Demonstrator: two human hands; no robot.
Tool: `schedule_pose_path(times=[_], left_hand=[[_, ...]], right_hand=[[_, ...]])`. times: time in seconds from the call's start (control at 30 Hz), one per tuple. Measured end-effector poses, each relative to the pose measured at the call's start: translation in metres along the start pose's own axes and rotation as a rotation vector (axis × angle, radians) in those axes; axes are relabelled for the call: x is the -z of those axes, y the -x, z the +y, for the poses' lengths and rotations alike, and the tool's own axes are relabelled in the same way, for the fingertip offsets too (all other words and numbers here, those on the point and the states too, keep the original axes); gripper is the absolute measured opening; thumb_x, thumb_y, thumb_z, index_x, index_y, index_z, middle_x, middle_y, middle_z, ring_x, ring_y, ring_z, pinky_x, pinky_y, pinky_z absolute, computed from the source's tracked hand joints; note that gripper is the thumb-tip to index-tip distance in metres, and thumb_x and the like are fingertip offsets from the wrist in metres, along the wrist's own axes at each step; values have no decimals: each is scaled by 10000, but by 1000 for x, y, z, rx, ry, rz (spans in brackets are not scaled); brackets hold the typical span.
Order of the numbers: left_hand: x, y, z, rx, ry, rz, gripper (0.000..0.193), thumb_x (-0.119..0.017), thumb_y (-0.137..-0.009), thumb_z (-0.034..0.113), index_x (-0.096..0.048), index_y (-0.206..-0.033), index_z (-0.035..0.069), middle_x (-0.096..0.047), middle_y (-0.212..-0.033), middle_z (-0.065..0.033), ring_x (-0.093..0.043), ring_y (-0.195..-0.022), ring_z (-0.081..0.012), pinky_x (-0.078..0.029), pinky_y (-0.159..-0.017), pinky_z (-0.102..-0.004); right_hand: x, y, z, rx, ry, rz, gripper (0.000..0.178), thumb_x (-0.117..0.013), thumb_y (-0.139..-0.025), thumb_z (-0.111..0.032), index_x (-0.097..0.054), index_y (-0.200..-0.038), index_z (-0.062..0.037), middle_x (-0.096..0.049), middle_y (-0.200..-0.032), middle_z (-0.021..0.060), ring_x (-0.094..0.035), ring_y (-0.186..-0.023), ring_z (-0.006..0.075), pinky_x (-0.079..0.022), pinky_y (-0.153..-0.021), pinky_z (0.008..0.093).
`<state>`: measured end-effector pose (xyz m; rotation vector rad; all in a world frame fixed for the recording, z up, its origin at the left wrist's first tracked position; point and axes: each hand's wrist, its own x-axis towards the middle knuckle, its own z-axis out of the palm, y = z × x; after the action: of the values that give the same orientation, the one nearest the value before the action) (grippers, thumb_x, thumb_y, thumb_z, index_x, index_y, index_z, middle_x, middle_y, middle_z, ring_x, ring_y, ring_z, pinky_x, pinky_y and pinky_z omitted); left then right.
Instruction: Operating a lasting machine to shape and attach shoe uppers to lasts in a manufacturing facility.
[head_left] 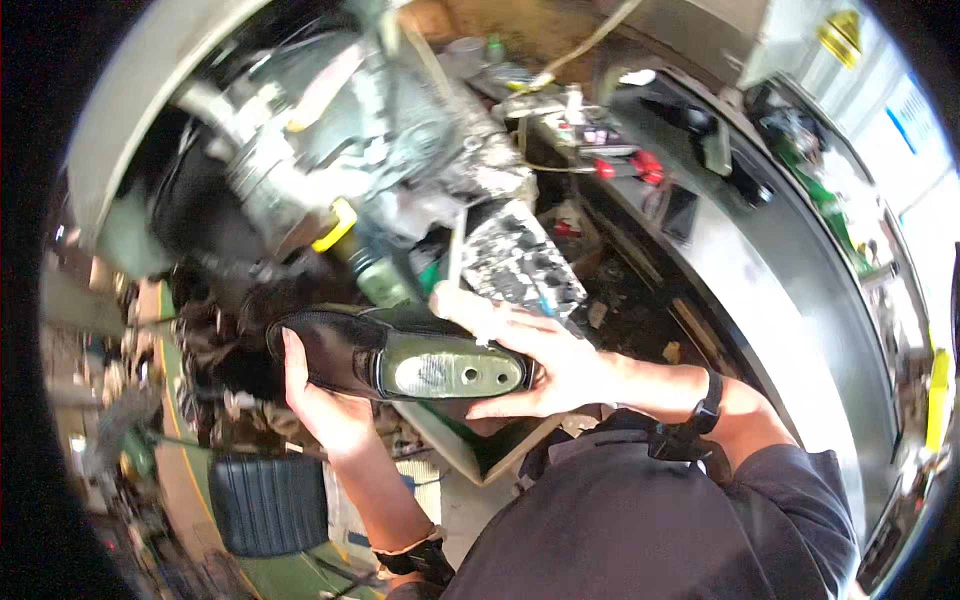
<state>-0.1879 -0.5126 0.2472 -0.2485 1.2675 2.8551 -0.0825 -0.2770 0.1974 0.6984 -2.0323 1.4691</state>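
Both hands hold a black leather shoe with a green shoe last inside it. The shoe (330, 350) lies level in front of my body, its toe pointing left. The top of the shoe last (440, 374) shows in the opening, pale green with two round holes. My left hand (325, 405) cups the toe end, a finger or thumb lying up along its side. Around the heel end is my right hand (550, 360), fingers on the far side and thumb on the near side. The underside of the shoe is hidden.
Beyond the shoe stands a grey machine (370, 120) with a yellow piece (336, 224) on it. Nearby is a black-and-white spattered block (525, 260). A metal bench (780, 290) curves along the right, bearing a phone (680, 211) and a red object (640, 167). A black seat (268, 505) is lower left.
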Motion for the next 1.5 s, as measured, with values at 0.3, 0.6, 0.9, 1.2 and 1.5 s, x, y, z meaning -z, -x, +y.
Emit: schedule_pose_path(times=[0.3,0.6,0.9,1.2,1.5], left_hand=[[-105,23,-215,534,-202,-183,353,-668,-979,350,-692,-1186,65,-732,-1170,-93,-694,-1070,-271,-535,-978,-460],[-179,184,-507,1109,-862,-839,499,-700,-976,315,-592,-1336,-13,-664,-1269,-162,-657,-1150,-298,-533,-1026,-448],[-214,178,-579,655,-1309,-1295,409,-793,-896,228,-706,-1225,0,-748,-1092,-92,-681,-1014,-148,-533,-917,-304],[-386,142,-743,-523,-1425,-1772,995,-848,-773,218,-282,-1588,134,-389,-1565,-196,-361,-1455,-410,-315,-1191,-540],[-469,232,-758,616,-734,-2741,499,-775,-872,234,-664,-1339,99,-776,-1103,-113,-734,-1036,-221,-539,-956,-360]], right_hand=[[139,129,-12,-368,224,244,762,-859,-808,-311,-532,-1399,44,-606,-1355,251,-595,-1259,387,-460,-1104,439],[321,409,-51,-956,-245,1592,450,-827,-787,-74,-698,-1218,-82,-716,-1124,62,-644,-1075,188,-521,-971,357],[465,720,-138,-722,114,2316,169,-652,-989,-158,-646,-1055,-3,-695,-887,114,-686,-760,220,-592,-701,381],[301,511,-6,-847,-407,1989,345,-691,-963,-66,-591,-1284,10,-724,-997,117,-694,-816,175,-600,-702,322],[295,444,-53,-728,-441,2300,820,-701,-990,-198,-186,-1629,-203,-625,-1324,161,-678,-1044,271,-568,-944,548]])
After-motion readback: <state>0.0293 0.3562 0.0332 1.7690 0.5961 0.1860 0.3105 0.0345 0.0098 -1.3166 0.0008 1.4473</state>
